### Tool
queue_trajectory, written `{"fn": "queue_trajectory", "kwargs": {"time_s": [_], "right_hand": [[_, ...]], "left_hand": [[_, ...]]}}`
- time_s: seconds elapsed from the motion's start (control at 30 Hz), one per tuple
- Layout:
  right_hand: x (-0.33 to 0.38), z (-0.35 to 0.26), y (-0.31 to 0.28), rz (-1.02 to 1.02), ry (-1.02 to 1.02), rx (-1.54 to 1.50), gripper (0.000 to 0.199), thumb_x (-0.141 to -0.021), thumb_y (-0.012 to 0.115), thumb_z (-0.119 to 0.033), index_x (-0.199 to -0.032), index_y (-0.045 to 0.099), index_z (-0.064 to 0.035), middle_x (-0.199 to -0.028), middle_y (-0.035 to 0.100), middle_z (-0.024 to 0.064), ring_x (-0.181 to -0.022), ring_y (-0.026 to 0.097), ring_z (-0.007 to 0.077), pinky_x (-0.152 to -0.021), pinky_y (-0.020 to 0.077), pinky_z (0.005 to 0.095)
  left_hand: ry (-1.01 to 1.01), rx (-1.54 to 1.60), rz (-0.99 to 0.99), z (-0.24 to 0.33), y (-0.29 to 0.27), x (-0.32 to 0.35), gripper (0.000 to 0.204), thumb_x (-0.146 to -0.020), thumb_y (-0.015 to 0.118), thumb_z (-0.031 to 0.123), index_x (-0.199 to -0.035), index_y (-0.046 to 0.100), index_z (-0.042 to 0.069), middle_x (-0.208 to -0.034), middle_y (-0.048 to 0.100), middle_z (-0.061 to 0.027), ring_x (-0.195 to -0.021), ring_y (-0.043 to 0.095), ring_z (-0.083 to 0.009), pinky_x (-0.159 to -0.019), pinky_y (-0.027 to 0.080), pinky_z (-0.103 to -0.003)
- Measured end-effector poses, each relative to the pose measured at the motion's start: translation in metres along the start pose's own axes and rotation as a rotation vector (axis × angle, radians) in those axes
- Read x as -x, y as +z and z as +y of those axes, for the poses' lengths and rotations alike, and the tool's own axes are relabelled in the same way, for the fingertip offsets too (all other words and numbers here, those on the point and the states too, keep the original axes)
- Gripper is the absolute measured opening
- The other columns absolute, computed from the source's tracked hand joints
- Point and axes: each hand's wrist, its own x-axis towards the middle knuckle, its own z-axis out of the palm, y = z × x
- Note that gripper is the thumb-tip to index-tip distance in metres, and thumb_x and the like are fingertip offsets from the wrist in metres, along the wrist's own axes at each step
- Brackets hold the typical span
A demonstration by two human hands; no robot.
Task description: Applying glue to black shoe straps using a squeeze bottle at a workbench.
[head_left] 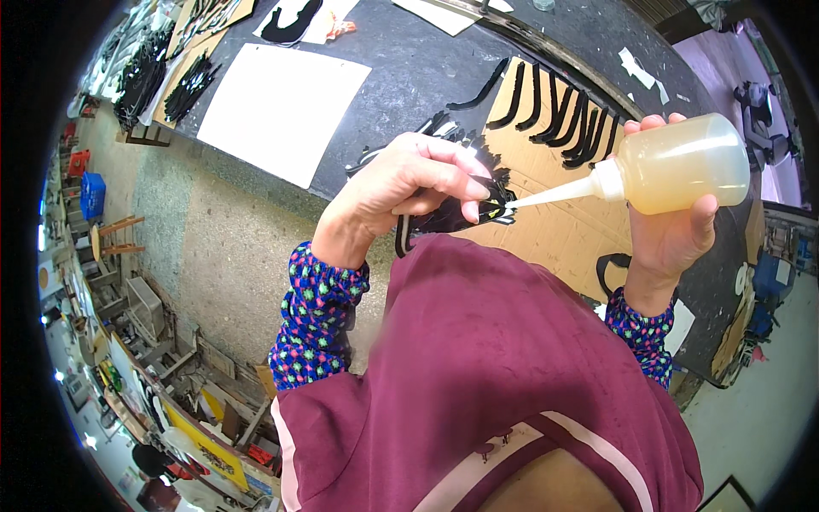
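Observation:
My left hand [388, 183] is closed in a pinch on a thin black strip, just above a heap of black strips [486, 158] with pale edges. My right hand [670, 243] wraps round a squeeze bottle [695, 162] of cloudy yellowish liquid, tipped on its side. Its long white nozzle [559, 194] points left, the tip at or very near the strip by my left fingertips. Whether liquid is coming out cannot be seen. Below my left hand hangs the curved end of a black strip [403, 236]; whether it belongs to the pinched one is unclear.
Several black strips [550, 115] lie in a row on a cardboard sheet [546, 243] beyond the bottle. A white sheet [286, 107] lies on the dark table [388, 81] to the left. More black strips [189, 88] are bundled at the far left. A black loop [607, 271] lies near my right wrist.

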Motion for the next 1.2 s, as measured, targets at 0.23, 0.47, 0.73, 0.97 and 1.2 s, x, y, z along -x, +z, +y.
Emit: {"fn": "queue_trajectory", "kwargs": {"time_s": [0.23, 0.47, 0.73, 0.97, 1.2], "right_hand": [[0.002, 0.002, -0.006, 0.022, 0.025, -0.002, 0.077, -0.065, 0.070, -0.038, -0.120, 0.035, 0.0025, -0.113, 0.045, 0.0218, -0.108, 0.043, 0.0356, -0.094, 0.0344, 0.0440], [0.000, 0.001, -0.007, 0.020, -0.003, -0.014, 0.075, -0.065, 0.068, -0.040, -0.119, 0.037, 0.0020, -0.111, 0.046, 0.0223, -0.105, 0.045, 0.0348, -0.095, 0.0323, 0.0435], [0.002, 0.001, -0.003, 0.066, 0.011, -0.050, 0.077, -0.066, 0.070, -0.038, -0.121, 0.034, 0.0015, -0.115, 0.044, 0.0185, -0.111, 0.041, 0.0344, -0.099, 0.0291, 0.0430], [0.024, 0.002, -0.036, 0.162, 0.066, -0.045, 0.072, -0.064, 0.070, -0.033, -0.118, 0.038, 0.0009, -0.107, 0.049, 0.0206, -0.105, 0.047, 0.0332, -0.094, 0.0346, 0.0429], [0.059, -0.011, -0.104, 0.460, 0.074, -0.289, 0.065, -0.072, 0.066, -0.030, -0.122, 0.036, -0.0011, -0.117, 0.045, 0.0198, -0.113, 0.040, 0.0344, -0.095, 0.0328, 0.0455]], "left_hand": [[-0.004, -0.006, 0.015, -0.002, -0.002, -0.004, 0.017, -0.067, 0.062, 0.004, -0.082, 0.061, -0.002, -0.064, 0.062, -0.0079, -0.034, 0.030, -0.0008, -0.032, 0.016, -0.017], [-0.004, -0.001, 0.004, 0.000, -0.002, -0.004, 0.017, -0.067, 0.062, 0.004, -0.082, 0.061, -0.002, -0.064, 0.062, -0.0083, -0.034, 0.030, -0.0009, -0.031, 0.016, -0.017], [-0.026, -0.032, -0.011, -0.002, 0.000, -0.004, 0.017, -0.068, 0.062, 0.005, -0.083, 0.060, -0.002, -0.064, 0.061, -0.0082, -0.033, 0.029, -0.0009, -0.031, 0.016, -0.017], [0.239, 0.326, 0.039, -0.027, -0.016, -0.018, 0.021, -0.082, 0.054, 0.015, -0.097, 0.054, 0.001, -0.070, 0.058, -0.0038, -0.037, 0.033, -0.0016, -0.035, 0.022, -0.015], [0.088, 0.472, 0.386, -0.087, -0.052, -0.089, 0.022, -0.089, 0.041, 0.023, -0.100, 0.050, 0.005, -0.068, 0.048, 0.0012, -0.052, 0.040, -0.0076, -0.050, 0.033, -0.021]]}}
